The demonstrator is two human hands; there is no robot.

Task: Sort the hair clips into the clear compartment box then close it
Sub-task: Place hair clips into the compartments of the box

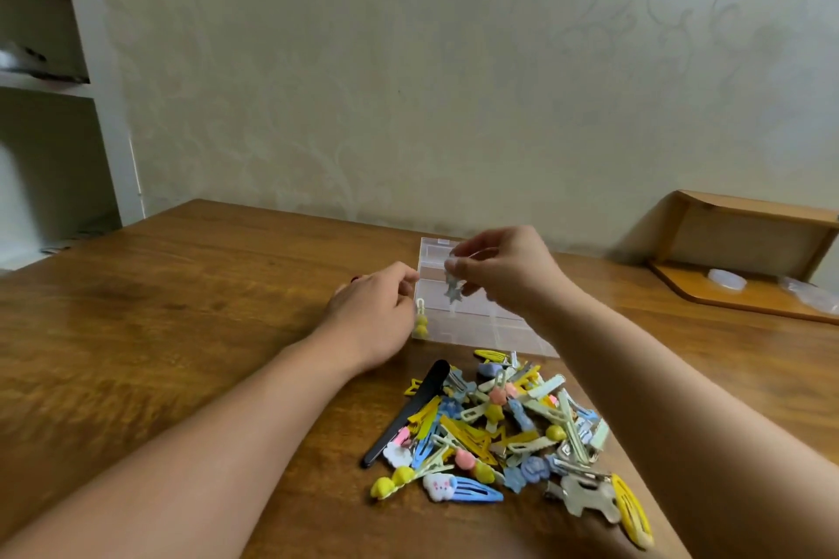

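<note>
From the head camera we see a wooden desk (181,309) filling the lower half of the frame, its far edge meeting a patterned wall. The left part of the desk is bare wood, wide room beside the left forearm. At right centre a wooden tray (744,290) sits on the desk near the wall, well apart from the hands.

Just above centre lies the clear box (476,318), open, its near edge just beyond the pile of hair clips (504,427) in the lower centre. A narrow strip of wood parts pile and box. A long black clip (408,408) marks the pile's left edge; a yellow clip (633,513) marks its lower right edge, close to the right forearm.

Our left hand (377,309) is at the box's left wall, its grip curled and pinching a pale clip with yellow balls (421,319) that hangs against that wall. Our right hand (504,272) is above the box's middle, its grip pinching a grey-blue star clip (453,288) that dangles over the compartments, clear of the floor of the box.

The box's dividers are faint through the clear plastic, and we cannot count the compartments. The right hand hides the far right part of the box. Both forearms are cut off by the lower frame edge. The fingertips are blurred. On the tray, a clear round thing and some wrapping are too dim to name.
</note>
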